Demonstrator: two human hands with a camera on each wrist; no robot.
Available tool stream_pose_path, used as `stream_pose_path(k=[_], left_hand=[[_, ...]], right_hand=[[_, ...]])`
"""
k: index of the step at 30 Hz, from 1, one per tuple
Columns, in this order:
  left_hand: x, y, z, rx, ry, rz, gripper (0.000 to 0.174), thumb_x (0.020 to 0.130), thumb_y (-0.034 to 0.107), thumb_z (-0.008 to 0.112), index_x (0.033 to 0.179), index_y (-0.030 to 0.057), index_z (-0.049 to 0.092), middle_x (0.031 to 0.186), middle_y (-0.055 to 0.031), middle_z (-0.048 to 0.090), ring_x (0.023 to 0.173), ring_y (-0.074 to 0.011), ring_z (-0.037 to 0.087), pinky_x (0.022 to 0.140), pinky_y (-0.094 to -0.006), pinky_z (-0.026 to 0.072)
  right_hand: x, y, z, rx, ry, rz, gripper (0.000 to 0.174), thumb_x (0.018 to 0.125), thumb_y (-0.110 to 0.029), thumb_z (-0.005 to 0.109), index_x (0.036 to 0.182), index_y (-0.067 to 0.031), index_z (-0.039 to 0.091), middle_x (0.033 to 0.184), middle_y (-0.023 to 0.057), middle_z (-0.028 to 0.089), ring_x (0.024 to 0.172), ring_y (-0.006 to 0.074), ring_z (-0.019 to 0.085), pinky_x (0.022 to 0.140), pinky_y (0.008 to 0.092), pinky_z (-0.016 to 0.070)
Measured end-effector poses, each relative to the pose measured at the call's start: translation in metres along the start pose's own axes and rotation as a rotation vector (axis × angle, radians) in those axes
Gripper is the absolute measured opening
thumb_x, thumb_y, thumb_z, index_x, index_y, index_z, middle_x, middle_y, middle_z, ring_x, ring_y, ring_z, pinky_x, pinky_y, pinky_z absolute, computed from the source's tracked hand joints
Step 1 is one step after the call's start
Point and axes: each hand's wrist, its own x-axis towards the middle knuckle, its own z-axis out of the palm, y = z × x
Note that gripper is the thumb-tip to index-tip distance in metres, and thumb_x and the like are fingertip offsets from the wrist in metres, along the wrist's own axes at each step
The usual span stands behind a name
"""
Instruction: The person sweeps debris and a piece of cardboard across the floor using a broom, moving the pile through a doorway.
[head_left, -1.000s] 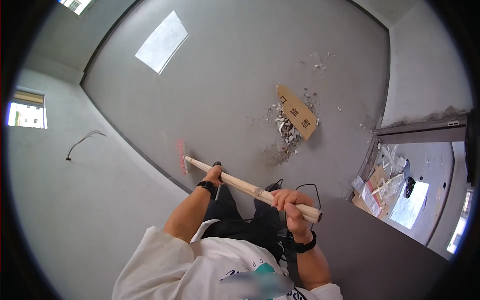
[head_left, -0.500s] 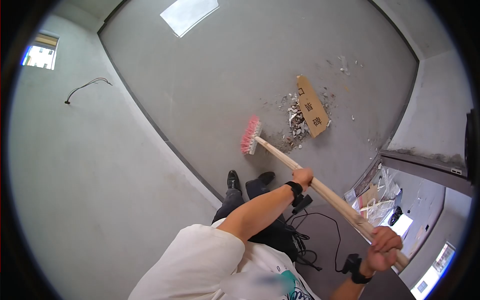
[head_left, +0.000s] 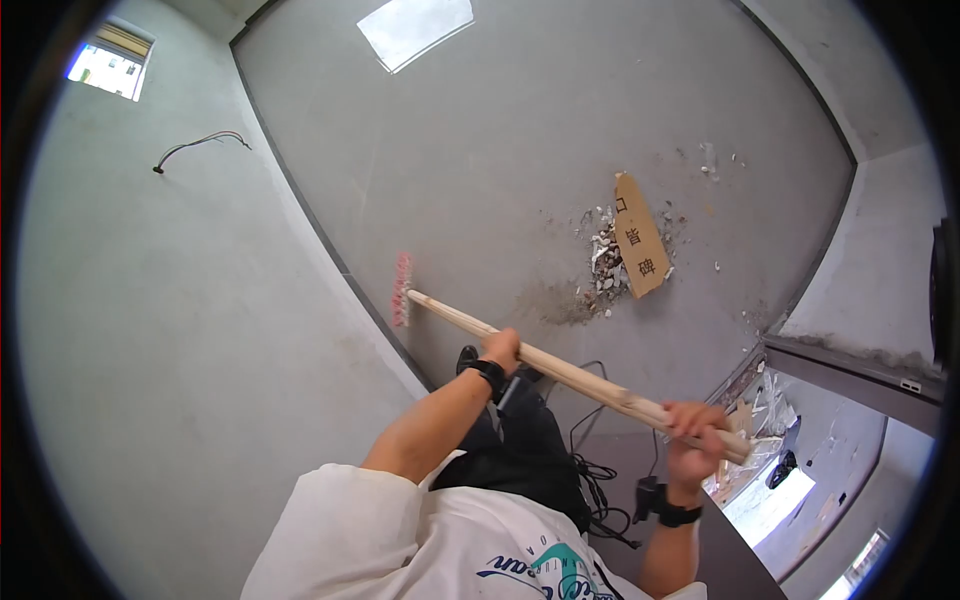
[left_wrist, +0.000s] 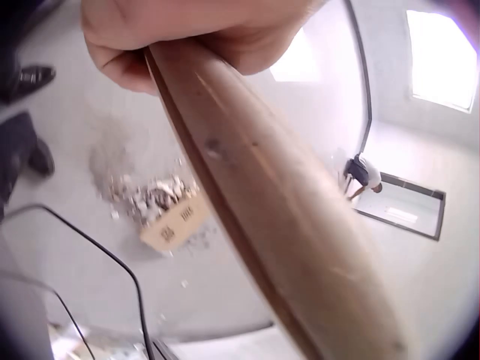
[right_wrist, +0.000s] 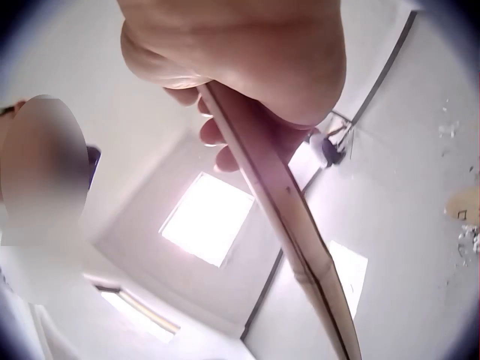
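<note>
A long wooden handle (head_left: 580,378) runs across my front to a broom head with pink and white bristles (head_left: 402,290), on the grey floor near the left wall. Partway along the handle, my left hand (head_left: 502,348) grips it with curled fingers. My right hand (head_left: 697,430) holds it close to the butt end. In the left wrist view the handle (left_wrist: 262,187) passes out of the left hand (left_wrist: 202,30) toward the camera. The right wrist view shows the right hand (right_wrist: 240,45) wrapped around the handle (right_wrist: 289,217).
Rubble (head_left: 605,262) lies heaped beside a cardboard piece (head_left: 642,240), with a dust patch (head_left: 560,300) nearby. Black cables (head_left: 595,480) hang by my legs. A doorway with plastic scraps (head_left: 770,410) is at right. Another person (left_wrist: 364,172) bends over far off.
The broom head went from beside the left wall rightward toward the rubble, then back left toward the wall. Both hands moved with the handle and kept their grip. The head view shifted too.
</note>
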Motion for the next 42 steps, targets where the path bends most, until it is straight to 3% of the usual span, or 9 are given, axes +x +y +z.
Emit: stream_pose_path(k=[1, 2, 6, 9, 13, 19, 24, 32, 42], left_hand=[[0.040, -0.019, -0.013, -0.869, 0.270, -0.238, 0.019, 0.073, 0.008, 0.056, 0.089, -0.0009, 0.056, 0.080, -0.0121, 0.059, 0.075, -0.0226, 0.061, 0.065, -0.0357, 0.0504], [0.040, -0.009, -0.028, -0.975, 0.315, -0.325, 0.019, 0.073, 0.009, 0.055, 0.089, -0.0014, 0.055, 0.080, -0.0126, 0.059, 0.074, -0.0230, 0.060, 0.064, -0.0361, 0.0503], [0.043, 0.032, 0.030, 0.009, -0.020, 0.231, 0.022, 0.076, 0.015, 0.049, 0.088, -0.0033, 0.052, 0.080, -0.0146, 0.057, 0.067, -0.0246, 0.059, 0.060, -0.0379, 0.0499], [-0.001, 0.111, 0.118, -0.834, -0.145, -0.021, 0.037, 0.077, 0.016, 0.047, 0.104, -0.0082, 0.038, 0.092, -0.0207, 0.054, 0.068, -0.0281, 0.059, 0.056, -0.0404, 0.0502], [-0.069, 0.178, 0.155, -0.766, -0.093, -0.121, 0.062, 0.072, 0.014, 0.056, 0.115, -0.0126, 0.018, 0.102, -0.0244, 0.049, 0.079, -0.0319, 0.059, 0.056, -0.0386, 0.0521], [-0.077, 0.105, 0.145, -0.965, -0.118, -0.120, 0.065, 0.075, 0.022, 0.053, 0.116, -0.0124, 0.016, 0.105, -0.0229, 0.048, 0.082, -0.0263, 0.057, 0.059, -0.0370, 0.0508], [-0.013, 0.000, 0.074, -0.978, -0.042, -0.387, 0.024, 0.079, 0.014, 0.046, 0.096, -0.0036, 0.044, 0.086, -0.0167, 0.052, 0.077, -0.0288, 0.057, 0.070, -0.0432, 0.0501], [-0.030, 0.109, 0.241, -1.018, -0.372, -0.335, 0.032, 0.073, 0.005, 0.046, 0.104, -0.0041, 0.042, 0.088, -0.0162, 0.052, 0.073, -0.0277, 0.058, 0.062, -0.0434, 0.0508], [-0.145, 0.167, 0.216, -1.093, -0.353, -0.346, 0.024, 0.079, 0.011, 0.048, 0.095, -0.0049, 0.039, 0.086, -0.0130, 0.047, 0.070, -0.0202, 0.055, 0.061, -0.0299, 0.0522]], right_hand=[[-0.001, 0.018, 0.017, -0.014, 0.049, 0.028, 0.015, 0.077, -0.020, 0.043, 0.067, -0.0086, 0.041, 0.060, 0.0056, 0.045, 0.063, 0.0193, 0.048, 0.080, 0.0429, 0.0424], [-0.004, 0.026, 0.028, -0.017, 0.049, 0.030, 0.015, 0.077, -0.020, 0.043, 0.067, -0.0086, 0.041, 0.060, 0.0056, 0.045, 0.063, 0.0193, 0.048, 0.080, 0.0429, 0.0424], [-0.022, 0.014, 0.028, -0.144, 0.104, -0.174, 0.015, 0.075, -0.017, 0.041, 0.064, -0.0071, 0.040, 0.059, 0.0067, 0.046, 0.060, 0.0198, 0.048, 0.076, 0.0430, 0.0441], [-0.011, -0.055, -0.008, -0.272, 0.195, -0.248, 0.020, 0.077, -0.023, 0.043, 0.064, -0.0091, 0.037, 0.055, 0.0052, 0.042, 0.057, 0.0172, 0.045, 0.075, 0.0406, 0.0433], [-0.002, -0.140, -0.043, -0.308, 0.011, -0.302, 0.023, 0.081, -0.026, 0.044, 0.066, -0.0108, 0.036, 0.058, 0.0040, 0.040, 0.059, 0.0159, 0.042, 0.074, 0.0366, 0.0394], [0.011, -0.132, -0.075, -0.164, -0.031, -0.219, 0.024, 0.082, -0.025, 0.044, 0.065, -0.0095, 0.039, 0.052, 0.0046, 0.041, 0.052, 0.0169, 0.042, 0.067, 0.0357, 0.0402], [0.011, -0.030, -0.028, -0.100, -0.028, -0.017, 0.023, 0.080, -0.025, 0.043, 0.063, -0.0092, 0.039, 0.053, 0.0058, 0.043, 0.054, 0.0189, 0.046, 0.071, 0.0394, 0.0444], [0.001, -0.118, -0.052, -0.466, -0.045, -0.245, 0.030, 0.082, -0.029, 0.045, 0.060, -0.0099, 0.036, 0.047, 0.0040, 0.039, 0.045, 0.0178, 0.045, 0.063, 0.0378, 0.0439], [0.018, -0.207, -0.092, -0.370, 0.025, -0.303, 0.029, 0.084, -0.031, 0.047, 0.064, -0.0129, 0.037, 0.047, -0.0004, 0.037, 0.045, 0.0123, 0.040, 0.060, 0.0278, 0.0381]])
